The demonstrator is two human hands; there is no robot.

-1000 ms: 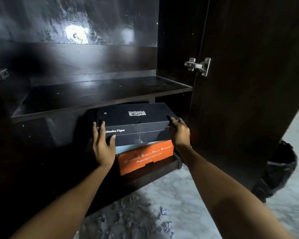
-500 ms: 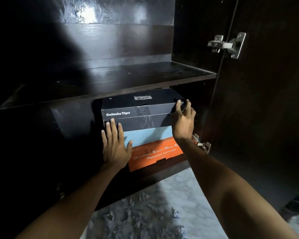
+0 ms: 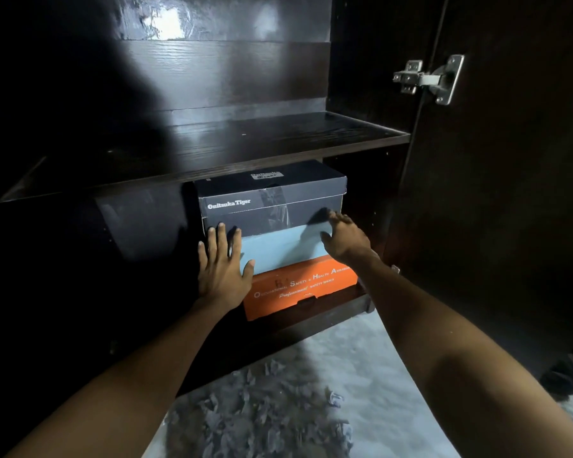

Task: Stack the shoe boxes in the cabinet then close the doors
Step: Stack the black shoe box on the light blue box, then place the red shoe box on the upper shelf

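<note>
At frame centre, three stacked boxes sit in the cabinet point(image 3: 212, 153): black box point(image 3: 272, 200), blue box point(image 3: 278, 247), orange box point(image 3: 300, 287). The left hand point(image 3: 222, 269) and right hand point(image 3: 343, 238) are pressed flat, grasping nothing. Faces should be pushed flush evenly before the door point(image 3: 510, 193) is swung.

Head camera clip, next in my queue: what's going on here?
A person is stacking shoe boxes in a dark wooden cabinet. Three sit on the lower shelf: a black box on top, a light blue box in the middle, an orange box at the bottom. The left hand lies flat against the stack's left front and the right hand is at the blue box's right end, fingers open. The right door is open.
</note>
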